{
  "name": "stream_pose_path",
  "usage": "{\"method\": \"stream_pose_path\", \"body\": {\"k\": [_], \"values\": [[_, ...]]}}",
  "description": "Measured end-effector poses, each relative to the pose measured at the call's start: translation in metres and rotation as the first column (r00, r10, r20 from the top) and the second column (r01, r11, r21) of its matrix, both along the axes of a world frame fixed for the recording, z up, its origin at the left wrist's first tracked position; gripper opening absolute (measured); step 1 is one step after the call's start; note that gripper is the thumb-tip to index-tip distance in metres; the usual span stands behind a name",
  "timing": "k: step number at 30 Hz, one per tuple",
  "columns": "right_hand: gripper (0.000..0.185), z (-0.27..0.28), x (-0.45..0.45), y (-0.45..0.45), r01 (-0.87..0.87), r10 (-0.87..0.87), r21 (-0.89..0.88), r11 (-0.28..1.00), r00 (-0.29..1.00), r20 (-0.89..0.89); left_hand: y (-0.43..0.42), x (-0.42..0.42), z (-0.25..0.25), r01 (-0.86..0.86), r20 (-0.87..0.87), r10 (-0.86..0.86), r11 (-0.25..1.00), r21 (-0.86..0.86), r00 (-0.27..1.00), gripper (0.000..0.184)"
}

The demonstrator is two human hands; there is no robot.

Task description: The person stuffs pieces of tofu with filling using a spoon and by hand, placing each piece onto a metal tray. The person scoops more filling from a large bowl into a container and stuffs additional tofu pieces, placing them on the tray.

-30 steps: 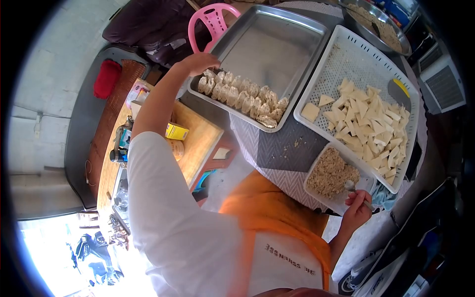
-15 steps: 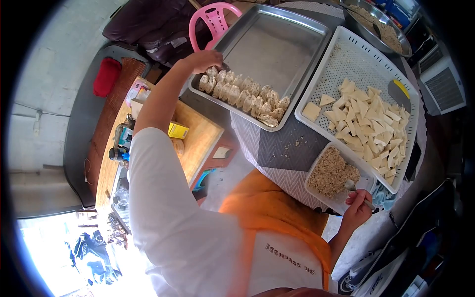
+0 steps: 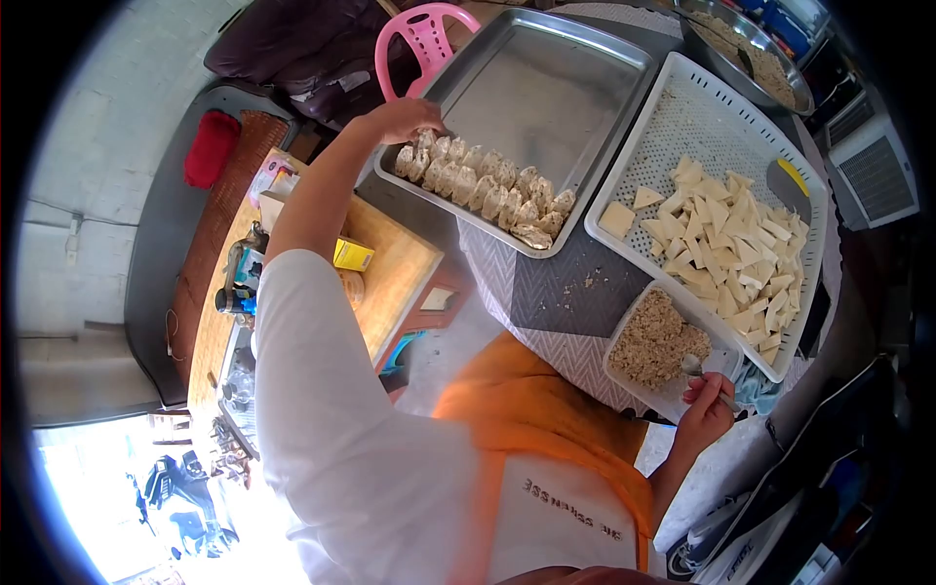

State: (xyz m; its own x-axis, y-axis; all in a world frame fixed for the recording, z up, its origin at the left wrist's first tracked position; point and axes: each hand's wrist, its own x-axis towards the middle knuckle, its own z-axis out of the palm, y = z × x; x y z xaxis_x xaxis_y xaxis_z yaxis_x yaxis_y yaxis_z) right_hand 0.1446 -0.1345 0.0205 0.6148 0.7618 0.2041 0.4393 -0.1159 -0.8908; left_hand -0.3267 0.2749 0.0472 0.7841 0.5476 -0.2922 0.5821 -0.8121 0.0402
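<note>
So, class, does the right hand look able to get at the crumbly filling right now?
Probably yes: the right hand holds a spoon at the open tub, and nothing visible covers the crumbly filling.

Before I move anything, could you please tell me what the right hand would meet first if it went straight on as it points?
Probably the crumbly brown mixture in the tub: the spoon in the right hand points towards it, though depth is hard to judge.
</note>
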Motion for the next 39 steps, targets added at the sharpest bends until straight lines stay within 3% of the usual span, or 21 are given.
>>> {"method": "stream_pose_path", "body": {"k": [13, 16, 19, 22, 25, 26, 27, 31, 34, 36, 39], "values": [[0.028, 0.0, 0.001, 0.0, -0.003, 0.004, -0.017, 1.0, 1.0, 0.014, 0.001, -0.004, 0.0, -0.027, -0.075, 0.04, 0.987, 0.159, 0.996, 0.03], [0.028, -0.001, 0.001, -0.001, -0.004, 0.004, -0.004, 1.0, 1.0, -0.004, -0.012, 0.002, 0.013, -0.278, -0.074, 0.277, 0.961, 0.006, 0.958, 0.033], [0.028, -0.002, 0.001, -0.001, -0.01, 0.009, 0.007, 1.0, 1.0, 0.018, -0.008, -0.005, 0.006, -0.199, -0.002, 0.199, 0.979, -0.037, 0.98, 0.033], [0.027, 0.0, 0.0, 0.0, -0.011, 0.011, 0.001, 1.0, 1.0, 0.026, -0.006, -0.007, 0.005, -0.236, 0.033, 0.241, 0.965, -0.11, 0.97, 0.038], [0.025, -0.005, 0.004, -0.002, -0.011, 0.011, 0.013, 1.0, 1.0, 0.014, -0.007, 0.004, 0.003, -0.227, -0.036, 0.229, 0.973, 0.046, 0.973, 0.042], [0.023, -0.008, 0.004, -0.003, 0.004, -0.002, 0.023, 1.0, 0.999, -0.046, -0.007, 0.011, 0.002, -0.173, 0.016, 0.172, 0.978, 0.12, 0.985, 0.042], [0.023, -0.006, 0.004, -0.004, 0.012, -0.012, -0.007, 1.0, 1.0, -0.027, -0.008, 0.024, 0.003, -0.122, 0.069, 0.111, 0.974, 0.193, 0.991, 0.042], [0.022, -0.002, 0.002, -0.002, 0.001, -0.001, -0.015, 1.0, 1.0, 0.017, -0.044, 0.12, 0.027, -0.054, 0.281, -0.01, 0.974, 0.219, 0.96, 0.033], [0.024, -0.001, 0.002, -0.002, -0.005, 0.005, 0.003, 1.0, 0.997, 0.081, -0.064, 0.199, 0.016, 0.013, 0.492, -0.119, 0.977, 0.213, 0.862, 0.034], [0.025, 0.0, 0.001, -0.001, -0.002, 0.001, 0.011, 1.0, 0.998, 0.064, -0.074, 0.252, -0.002, 0.027, 0.55, -0.119, 0.985, 0.172, 0.826, 0.022], [0.027, 0.001, 0.001, -0.002, 0.002, -0.002, -0.006, 1.0, 0.997, 0.081, -0.104, 0.316, -0.009, -0.078, 0.42, -0.006, 0.98, 0.182, 0.908, 0.018]]}}
